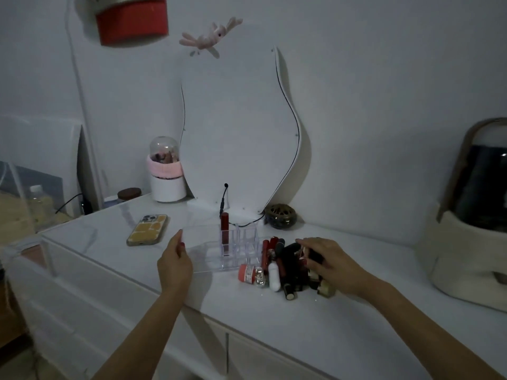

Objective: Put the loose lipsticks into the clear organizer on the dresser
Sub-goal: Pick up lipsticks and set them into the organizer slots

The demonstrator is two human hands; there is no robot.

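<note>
Standing upright in one back compartment of the clear organizer (219,248), a single red lipstick (224,233) is seen; the other compartments appear unfilled, so the task is judged barely begun. The organizer is set near the middle of the table (315,330), toward its front edge. Just beside it, on its right, the loose lipsticks (277,267) are heaped in a pile of red, black, white and gold tubes, all yet to be moved. The left end of the organizer is steadied by the left hand (175,263), its thumb and fingers pinched on the wall. The pile is covered by the right hand (325,263), fingers curled onto a dark tube. Farther out, a phone (148,229) lies toward the left edge, and a mirror (241,133) is propped at the back edge
</note>
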